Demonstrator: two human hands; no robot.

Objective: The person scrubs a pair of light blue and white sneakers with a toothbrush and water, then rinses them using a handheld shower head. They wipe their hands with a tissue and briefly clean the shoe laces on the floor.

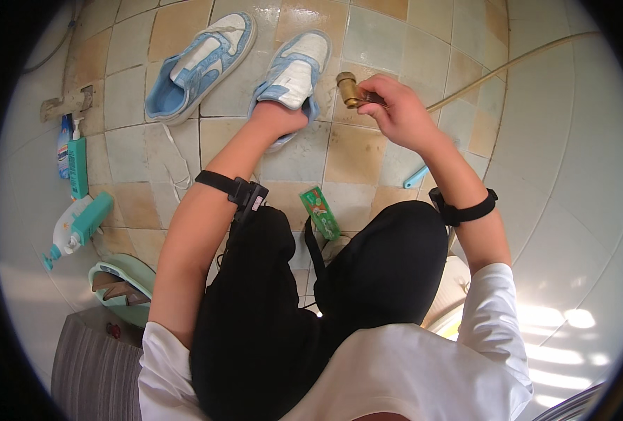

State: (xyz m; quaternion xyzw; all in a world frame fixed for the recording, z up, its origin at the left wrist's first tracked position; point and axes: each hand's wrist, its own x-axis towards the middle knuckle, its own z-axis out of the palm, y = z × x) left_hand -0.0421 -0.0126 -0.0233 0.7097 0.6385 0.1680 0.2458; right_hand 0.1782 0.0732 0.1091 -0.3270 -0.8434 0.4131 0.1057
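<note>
My left hand [282, 119] reaches into the opening of a light-blue and white sneaker [299, 74], so its fingers are hidden inside. The toe of this sneaker points away from me. My right hand [399, 116] is closed around a brass hose nozzle [348, 89], whose thick round end sticks out to the left, a little apart from the sneaker. The matching sneaker [202, 70] rests on the tiles at the left, without a lace through it. Near its heel a white shoelace [176, 158] trails over the floor.
A beige hose [494, 71] runs off to the far right. Several bottles, including a teal pump bottle [77, 167], are at the left above a pale green basin [130, 274]. A green box [320, 212] lies before my knees, and a blue handle [415, 177] under my right forearm.
</note>
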